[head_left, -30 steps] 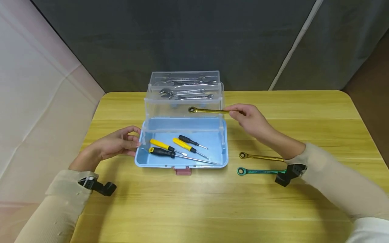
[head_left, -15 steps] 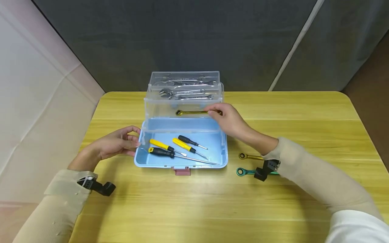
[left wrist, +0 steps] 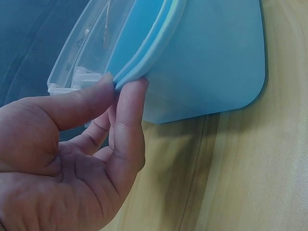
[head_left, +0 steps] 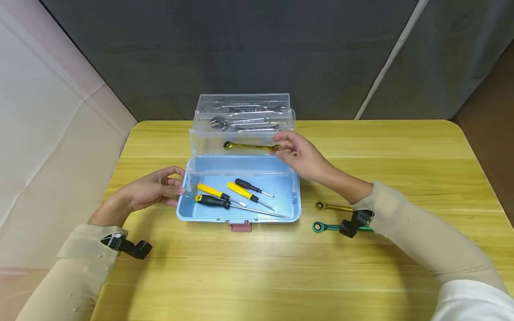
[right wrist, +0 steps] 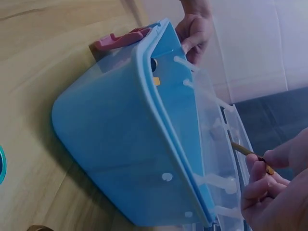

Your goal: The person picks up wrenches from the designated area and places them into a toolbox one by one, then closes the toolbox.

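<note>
A blue toolbox (head_left: 240, 220) stands with its clear tiered trays raised. My left hand (head_left: 154, 189) pinches the box's left rim between thumb and fingers, seen closely in the left wrist view. My right hand (head_left: 302, 156) is at the right side of the lower clear tray (head_left: 201, 142). Its thumb and fingers hold the open end of a gold ratchet wrench (head_left: 250, 146), whose ring end points left over that tray. In the right wrist view, the wrench's end shows between thumb and fingers, and much of its shaft is hidden behind the tray wall.
Silver wrenches (head_left: 257, 121) lie in the upper trays. Several yellow and black screwdrivers (head_left: 210, 201) lie in the box's bottom. Right of the box, another gold wrench (head_left: 332, 207) and a green wrench (head_left: 331, 227) lie on the table, partly under the right forearm. A dark curtain (head_left: 241, 53) hangs behind.
The right hand has carried the gold wrench leftward to the lower clear tray. In the last half second the wrench slid further left and the index finger lifted. The left hand stayed on the rim.
</note>
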Tool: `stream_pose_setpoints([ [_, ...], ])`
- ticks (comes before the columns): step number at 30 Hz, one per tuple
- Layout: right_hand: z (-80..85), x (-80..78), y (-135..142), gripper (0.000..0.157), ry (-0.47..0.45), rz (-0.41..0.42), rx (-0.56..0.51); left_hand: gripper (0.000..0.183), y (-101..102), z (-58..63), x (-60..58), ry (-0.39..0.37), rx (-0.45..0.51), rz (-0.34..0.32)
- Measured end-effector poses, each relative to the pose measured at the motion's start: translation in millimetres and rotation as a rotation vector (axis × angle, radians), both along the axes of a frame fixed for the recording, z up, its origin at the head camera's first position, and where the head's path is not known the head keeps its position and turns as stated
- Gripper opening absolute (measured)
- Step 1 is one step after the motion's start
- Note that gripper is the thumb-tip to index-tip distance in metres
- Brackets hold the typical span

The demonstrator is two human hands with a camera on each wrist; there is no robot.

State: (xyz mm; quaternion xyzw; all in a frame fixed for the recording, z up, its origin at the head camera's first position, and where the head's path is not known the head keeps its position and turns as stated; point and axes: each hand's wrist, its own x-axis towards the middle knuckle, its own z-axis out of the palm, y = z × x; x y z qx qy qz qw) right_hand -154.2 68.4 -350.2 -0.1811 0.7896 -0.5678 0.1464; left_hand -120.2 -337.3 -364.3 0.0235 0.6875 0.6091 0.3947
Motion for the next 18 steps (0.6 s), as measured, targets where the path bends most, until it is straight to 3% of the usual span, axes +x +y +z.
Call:
stream_pose_setpoints([
  [11,-7.0,-7.6,2,0.026,0.29,-0.082,0.262,0.027,-1,-1.3,-0.4,0.004,0.007,-0.005],
  [18,-15.3,-11.3,1,0.028,0.535,-0.102,0.541,0.027,-1,-1.1,0.0,0.002,0.022,-0.006],
])
